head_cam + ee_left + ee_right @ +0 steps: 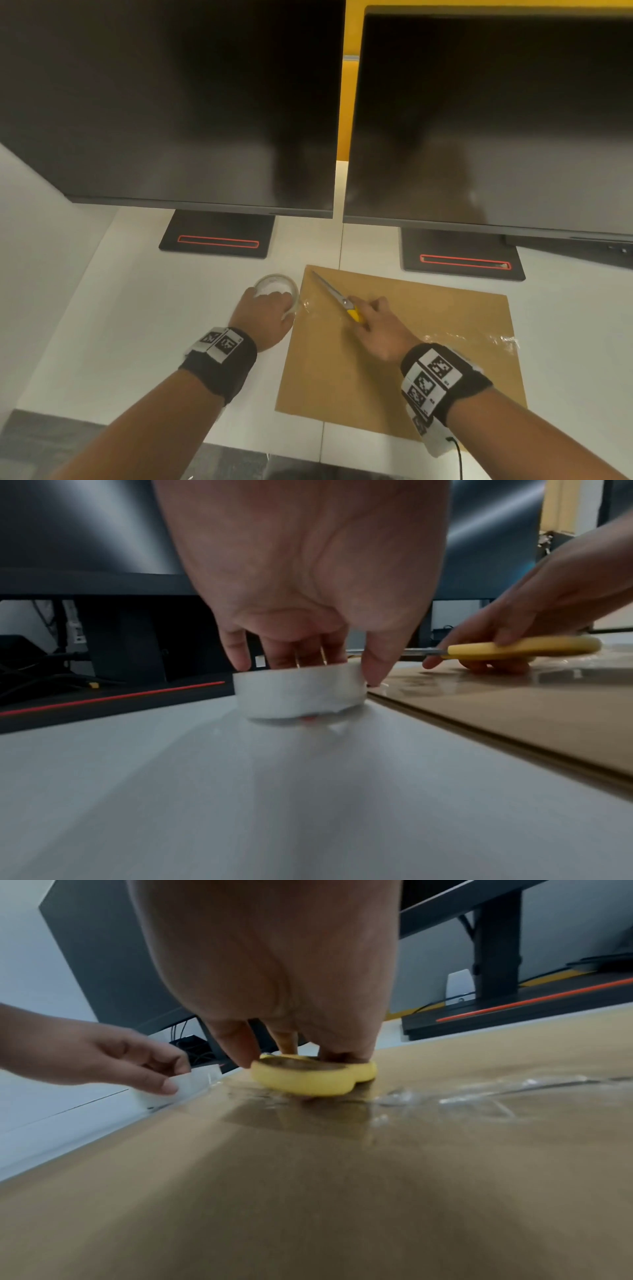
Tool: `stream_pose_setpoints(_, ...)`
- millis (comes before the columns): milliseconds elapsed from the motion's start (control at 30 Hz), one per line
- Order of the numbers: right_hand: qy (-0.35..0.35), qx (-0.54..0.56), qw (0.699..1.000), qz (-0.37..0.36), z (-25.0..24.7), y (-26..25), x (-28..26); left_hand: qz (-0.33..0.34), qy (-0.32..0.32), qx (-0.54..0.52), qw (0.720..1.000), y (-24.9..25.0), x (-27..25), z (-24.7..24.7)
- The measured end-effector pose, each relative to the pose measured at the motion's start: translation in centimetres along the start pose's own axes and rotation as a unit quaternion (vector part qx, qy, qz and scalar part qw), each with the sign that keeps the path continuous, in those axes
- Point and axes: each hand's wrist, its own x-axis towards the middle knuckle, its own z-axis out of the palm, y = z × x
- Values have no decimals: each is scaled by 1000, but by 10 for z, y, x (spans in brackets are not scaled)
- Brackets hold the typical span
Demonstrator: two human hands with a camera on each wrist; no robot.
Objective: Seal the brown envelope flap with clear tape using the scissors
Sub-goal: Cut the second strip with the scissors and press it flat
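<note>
A brown envelope (411, 370) lies flat on the white desk, with a strip of clear tape (479, 337) stuck across it. My left hand (270, 308) grips the clear tape roll (275, 286) from above, thumb and fingers round its rim; the roll stands on the desk just off the envelope's left edge. My right hand (366, 315) holds the yellow-handled scissors (342, 301) low on the envelope, blades together and pointing at its far left corner. In the wrist views the roll (299, 691) touches the desk and the scissors handle (311, 1077) rests on the taped envelope (308, 1191).
Two dark monitors (171, 102) (496, 120) hang over the back of the desk, and their black stand bases (215, 240) (464, 260) sit just behind the envelope. Cables run behind the left base. The desk's front edge (239, 445) lies near my forearms.
</note>
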Motion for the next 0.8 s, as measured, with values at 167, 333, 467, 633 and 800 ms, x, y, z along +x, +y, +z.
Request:
stream_pose_setpoints(167, 29, -107, 994, -22, 5, -5, 2, -16, 7, 84, 996, 10, 4, -10)
stream_pose_setpoints(333, 54, -169, 984, -25, 10, -3, 0, -38, 16, 98, 994, 22, 11, -24)
stream_pose_setpoints(467, 56, -189, 980, -36, 13, -2, -1, -96, -27, 95, 990, 15, 19, -24)
stream_pose_setpoints(633, -11, -6, 1000, -3, -3, 11, 2, -65, 22, -14, 998, 3, 14, -24)
stream_pose_setpoints(800, -8, -84, 994, -63, -10, 18, -4, -36, -25, -43, 998, -5, 6, -19)
